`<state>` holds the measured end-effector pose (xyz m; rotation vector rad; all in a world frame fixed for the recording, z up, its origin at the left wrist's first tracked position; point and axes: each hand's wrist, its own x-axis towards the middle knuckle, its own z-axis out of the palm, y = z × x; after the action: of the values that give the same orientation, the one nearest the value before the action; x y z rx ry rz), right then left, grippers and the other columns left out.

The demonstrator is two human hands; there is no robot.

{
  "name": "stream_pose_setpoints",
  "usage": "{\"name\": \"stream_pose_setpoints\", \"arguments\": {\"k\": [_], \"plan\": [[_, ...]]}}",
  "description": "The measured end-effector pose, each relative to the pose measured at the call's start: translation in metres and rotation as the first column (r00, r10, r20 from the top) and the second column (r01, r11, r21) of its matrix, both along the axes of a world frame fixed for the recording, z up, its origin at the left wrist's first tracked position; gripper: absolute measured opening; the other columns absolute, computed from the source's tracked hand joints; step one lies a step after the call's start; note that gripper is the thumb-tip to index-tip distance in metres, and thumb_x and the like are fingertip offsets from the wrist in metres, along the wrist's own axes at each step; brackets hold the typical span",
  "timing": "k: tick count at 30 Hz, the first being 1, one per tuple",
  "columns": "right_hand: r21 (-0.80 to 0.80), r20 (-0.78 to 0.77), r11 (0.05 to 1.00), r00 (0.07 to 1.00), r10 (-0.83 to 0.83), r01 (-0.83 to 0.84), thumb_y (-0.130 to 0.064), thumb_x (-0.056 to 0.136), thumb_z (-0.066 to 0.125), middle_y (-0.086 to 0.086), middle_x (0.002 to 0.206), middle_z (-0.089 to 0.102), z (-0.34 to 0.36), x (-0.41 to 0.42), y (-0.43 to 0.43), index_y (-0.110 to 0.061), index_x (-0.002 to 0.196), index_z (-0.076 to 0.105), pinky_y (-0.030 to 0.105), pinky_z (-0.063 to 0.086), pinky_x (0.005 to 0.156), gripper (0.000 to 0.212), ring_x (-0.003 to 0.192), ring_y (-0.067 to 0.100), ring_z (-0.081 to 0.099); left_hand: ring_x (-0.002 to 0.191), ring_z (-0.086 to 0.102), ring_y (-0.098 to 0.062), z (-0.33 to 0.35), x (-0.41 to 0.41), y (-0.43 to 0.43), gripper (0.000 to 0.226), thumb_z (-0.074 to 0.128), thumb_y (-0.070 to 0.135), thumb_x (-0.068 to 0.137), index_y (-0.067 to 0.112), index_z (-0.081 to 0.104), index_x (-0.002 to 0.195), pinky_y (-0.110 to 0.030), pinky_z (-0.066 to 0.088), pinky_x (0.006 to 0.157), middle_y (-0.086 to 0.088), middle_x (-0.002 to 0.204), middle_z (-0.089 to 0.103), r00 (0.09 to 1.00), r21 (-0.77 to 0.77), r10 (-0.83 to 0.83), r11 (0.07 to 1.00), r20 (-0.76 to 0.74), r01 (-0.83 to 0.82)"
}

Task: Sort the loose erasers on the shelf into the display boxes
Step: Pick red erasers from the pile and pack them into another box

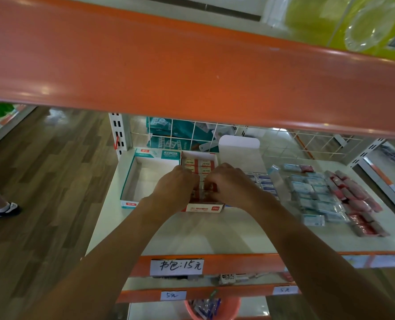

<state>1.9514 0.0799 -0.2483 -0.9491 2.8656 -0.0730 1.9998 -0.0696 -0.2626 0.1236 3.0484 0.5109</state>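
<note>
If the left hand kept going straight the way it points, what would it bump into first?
Probably the packed erasers at the far end of the red display box, just beyond the left hand; its fingertips are hidden, so depth is uncertain.

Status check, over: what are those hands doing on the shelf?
Left hand and right hand in red box, fingers curled on boxed erasers. Loose erasers piled to the right, untouched. Nothing blocks the hands.

Left hand point(175, 188) and right hand point(232, 185) grip erasers point(198, 163) inside red display box point(203, 208)
</note>
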Motion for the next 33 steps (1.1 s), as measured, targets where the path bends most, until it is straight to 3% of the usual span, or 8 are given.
{"name": "stream_pose_setpoints", "arguments": {"k": [6,11,16,19,24,33], "plan": [[-0.079,0.026,0.997,0.999,-0.018,0.02,-0.03,0.086,0.068,0.005,0.112,0.061,0.0,0.005,0.006,-0.017,0.107,0.064,0.031,0.052,0.082,0.025,0.095,0.02,0.061,0.108,0.055,-0.016,0.005,-0.002,-0.002,0.031,0.056,0.034,0.093,0.021,0.058,0.121,-0.027,0.047,0.092,-0.002,0.123,0.059,0.999,-0.033,0.008,0.999,-0.046,-0.009],[-0.214,-0.089,0.976,0.995,-0.053,0.033,-0.03,0.089,0.063,0.006,0.122,0.061,0.007,0.007,0.024,-0.016,0.122,0.059,0.036,0.05,0.091,0.036,0.11,0.022,0.057,0.116,0.054,-0.017,0.018,-0.002,0.013,0.039,0.054,0.034,0.094,0.022,0.051,0.131,-0.029,0.046,0.097,0.0,0.13,0.056,0.985,-0.016,-0.026,1.0,-0.17,0.023],[-0.269,-0.107,0.958,0.986,-0.13,0.097,-0.037,0.092,0.058,0.002,0.137,0.053,0.013,0.005,0.064,-0.022,0.137,0.047,0.039,0.042,0.102,0.048,0.125,0.021,0.049,0.109,0.052,-0.017,0.03,-0.015,0.048,0.024,0.048,0.038,0.095,0.024,0.061,0.11,-0.035,0.044,0.095,0.002,0.118,0.059,0.969,-0.048,-0.042,0.998,-0.243,0.031],[-0.273,-0.119,0.951,0.976,-0.18,0.142,-0.037,0.094,0.055,0.002,0.139,0.052,0.015,0.004,0.098,-0.022,0.138,0.046,0.04,0.041,0.103,0.048,0.126,0.021,0.047,0.11,0.051,-0.015,0.036,-0.021,0.08,0.023,0.048,0.039,0.095,0.023,0.058,0.109,-0.027,0.038,0.082,0.004,0.117,0.058,0.953,-0.057,-0.08,0.996,-0.292,0.066],[-0.249,-0.123,0.938,0.953,-0.276,0.239,-0.036,0.094,0.056,0.001,0.139,0.05,0.016,0.006,0.158,-0.024,0.138,0.045,0.038,0.04,0.104,0.047,0.126,0.02,0.047,0.108,0.053,-0.017,0.036,-0.031,0.139,0.027,0.052,0.037,0.094,0.02,0.059,0.115,-0.033,0.044,0.096,0.0,0.12,0.059,0.953,-0.008,-0.148,0.988,-0.264,0.152],[-0.289,-0.096,0.863,0.884,-0.457,0.415,-0.032,0.092,0.057,0.003,0.135,0.053,0.009,0.018,0.27,-0.023,0.131,0.053,0.039,0.043,0.1,0.04,0.124,0.022,0.049,0.114,0.046,-0.024,0.037,-0.044,0.238,0.034,0.048,0.038,0.094,0.02,0.054,0.122,-0.036,0.042,0.089,-0.006,0.121,0.054,0.926,-0.042,-0.31,0.95,-0.215,0.309]]}}
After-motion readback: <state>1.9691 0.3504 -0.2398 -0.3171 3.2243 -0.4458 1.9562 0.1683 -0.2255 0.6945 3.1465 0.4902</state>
